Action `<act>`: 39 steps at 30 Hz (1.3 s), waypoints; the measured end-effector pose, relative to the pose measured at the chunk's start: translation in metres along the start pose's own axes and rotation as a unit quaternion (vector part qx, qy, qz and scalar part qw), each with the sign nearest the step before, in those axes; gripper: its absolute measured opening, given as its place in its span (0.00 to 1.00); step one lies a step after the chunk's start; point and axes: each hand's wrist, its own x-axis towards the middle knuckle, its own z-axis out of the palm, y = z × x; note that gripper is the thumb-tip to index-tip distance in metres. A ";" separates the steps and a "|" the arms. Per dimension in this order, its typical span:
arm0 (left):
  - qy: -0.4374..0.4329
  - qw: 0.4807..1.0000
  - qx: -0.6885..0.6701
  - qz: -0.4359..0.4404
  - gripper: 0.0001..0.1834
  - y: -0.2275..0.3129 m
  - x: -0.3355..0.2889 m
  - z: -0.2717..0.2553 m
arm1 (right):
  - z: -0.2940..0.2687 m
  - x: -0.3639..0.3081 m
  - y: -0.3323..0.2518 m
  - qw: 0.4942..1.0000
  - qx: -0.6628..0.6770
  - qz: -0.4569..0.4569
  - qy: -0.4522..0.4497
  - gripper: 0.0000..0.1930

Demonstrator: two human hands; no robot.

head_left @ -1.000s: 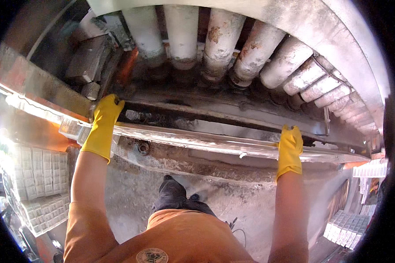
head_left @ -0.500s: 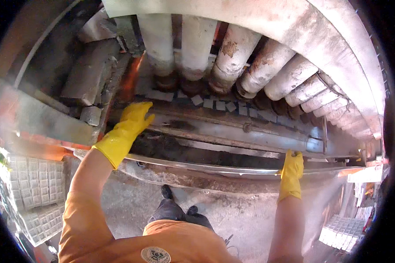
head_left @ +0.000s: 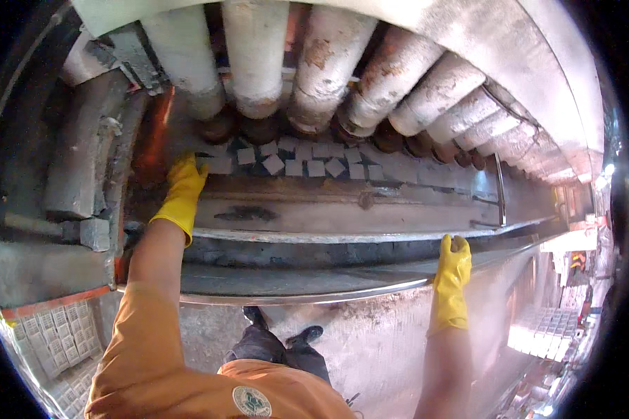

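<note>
1. The left hand (head_left: 184, 183), in a yellow glove, is stretched over the dark bed beneath the pipes (head_left: 321, 70). Its thumb stands apart from the fingers and nothing shows between them, so this grip looks loose and unfilled; the arm extends well forward, probably because the bed lies so far in.
2. Pale square pieces (head_left: 294, 167) lie scattered along the back of the bed, just right of the left hand, some squared to the row, others turned cornerwise. They seem to rest flat, which would keep them put without support.
3. The right hand (head_left: 453, 272), gloved too, is at the front metal rim (head_left: 293, 299), fingers curled toward the inner ledge (head_left: 293, 238). Whether its grip closes on anything I cannot tell; the spot would suit bracing the body during a lean.
4. Between rim and ledge runs a dark channel (head_left: 293, 255), which keeps the person's feet back on the floor (head_left: 377, 332).
5. The gloves presumably guard against dirt or heat, given the grimy metal.
</note>
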 end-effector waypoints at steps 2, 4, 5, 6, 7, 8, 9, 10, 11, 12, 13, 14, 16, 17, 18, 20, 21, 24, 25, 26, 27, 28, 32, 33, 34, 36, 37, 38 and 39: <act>-0.008 1.000 0.002 -0.016 0.41 0.010 -0.001 0.009 | 0.002 -0.004 0.010 1.000 -0.002 0.003 0.010 0.28; -0.040 0.998 -0.006 -0.040 0.45 0.034 -0.005 -0.010 | 0.002 -0.007 0.019 1.000 0.001 0.005 0.021 0.28; -0.039 0.998 -0.002 -0.046 0.48 0.037 -0.005 0.007 | 0.000 -0.011 0.023 1.000 -0.005 0.010 0.027 0.28; -0.034 0.998 0.008 -0.060 0.50 0.039 -0.009 0.014 | -0.001 -0.016 0.016 1.000 -0.005 0.008 0.026 0.28; -0.030 0.997 0.018 -0.074 0.53 0.036 -0.013 0.018 | -0.004 -0.019 0.007 1.000 -0.018 0.010 0.016 0.27; -0.067 0.993 0.029 -0.097 0.56 0.033 -0.018 0.023 | -0.001 -0.020 0.010 1.000 -0.012 0.007 0.013 0.27; -0.102 0.989 0.034 -0.106 0.58 0.068 -0.018 -0.003 | -0.002 -0.020 0.020 1.000 -0.009 0.014 0.021 0.27; -0.140 0.982 0.040 -0.121 0.60 0.087 -0.021 -0.019 | -0.004 -0.021 0.025 1.000 -0.008 0.014 0.025 0.27; -0.144 0.981 0.036 -0.129 0.61 0.089 -0.024 -0.019 | -0.002 -0.021 0.029 1.000 0.006 0.011 0.024 0.27; -0.148 0.979 0.030 -0.137 0.62 0.092 -0.025 -0.016 | -0.001 -0.021 0.035 1.000 0.012 0.007 0.026 0.27; -0.153 0.977 0.025 -0.146 0.64 0.093 -0.028 -0.015 | 0.000 -0.022 0.041 0.999 0.018 0.002 0.028 0.27; -0.151 0.978 0.020 -0.145 0.63 0.093 -0.033 -0.015 | 0.001 -0.022 0.046 0.999 0.024 -0.002 0.029 0.27; -0.145 0.979 0.014 -0.139 0.63 0.094 -0.040 -0.027 | -0.009 -0.030 0.033 1.000 0.006 0.004 0.019 0.27; -0.135 0.981 0.007 -0.136 0.61 0.092 -0.043 -0.026 | -0.009 -0.030 0.036 1.000 0.004 0.005 0.020 0.27; -0.127 0.983 0.003 -0.133 0.59 0.087 -0.047 -0.023 | -0.007 -0.032 0.042 1.000 0.002 0.007 0.019 0.27; -0.107 0.988 0.003 -0.109 0.55 0.072 -0.051 -0.024 | 0.001 -0.027 0.057 0.999 0.027 0.004 0.027 0.27; -0.100 0.991 0.006 -0.084 0.53 0.065 -0.051 -0.026 | 0.000 -0.029 0.060 0.999 0.037 0.007 0.028 0.27; -0.055 0.997 0.024 0.052 0.45 0.040 -0.070 -0.028 | -0.001 -0.032 0.072 0.997 0.065 0.005 0.032 0.27; -0.093 0.991 0.030 0.094 0.46 0.033 -0.075 -0.028 | 0.002 -0.031 0.078 0.996 0.078 0.003 0.035 0.27; -0.130 0.982 0.036 0.135 0.46 0.029 -0.080 -0.026 | 0.002 -0.030 0.084 0.995 0.091 0.002 0.038 0.26; -0.149 0.980 0.035 0.131 0.48 0.031 -0.086 -0.028 | 0.002 -0.030 0.088 0.996 0.085 0.005 0.032 0.26; -0.172 0.977 0.033 0.122 0.50 0.036 -0.097 -0.032 | 0.002 -0.032 0.087 0.997 0.072 0.008 0.026 0.27; -0.262 0.962 0.020 0.073 0.56 0.070 -0.114 -0.049 | -0.003 -0.040 0.082 0.998 0.060 0.020 0.020 0.25; -0.266 0.962 0.021 0.057 0.55 0.082 -0.116 -0.051 | -0.004 -0.039 0.081 0.997 0.067 0.021 0.022 0.25; -0.269 0.962 0.022 0.042 0.54 0.090 -0.117 -0.052 | -0.004 -0.039 0.081 0.998 0.055 0.016 0.028 0.26; -0.268 0.962 0.019 0.044 0.54 0.095 -0.117 -0.052 | -0.005 -0.041 0.086 0.999 0.029 0.009 0.036 0.27; -0.275 0.960 0.020 0.044 0.53 0.097 -0.117 -0.058 | -0.005 -0.042 0.088 0.999 0.028 0.012 0.033 0.28; -0.282 0.958 0.020 0.044 0.53 0.098 -0.118 -0.061 | -0.007 -0.044 0.088 0.999 0.027 0.015 0.030 0.28; -0.275 0.960 0.003 0.047 0.53 0.097 -0.119 -0.062 | -0.008 -0.045 0.090 0.999 0.028 0.020 0.028 0.28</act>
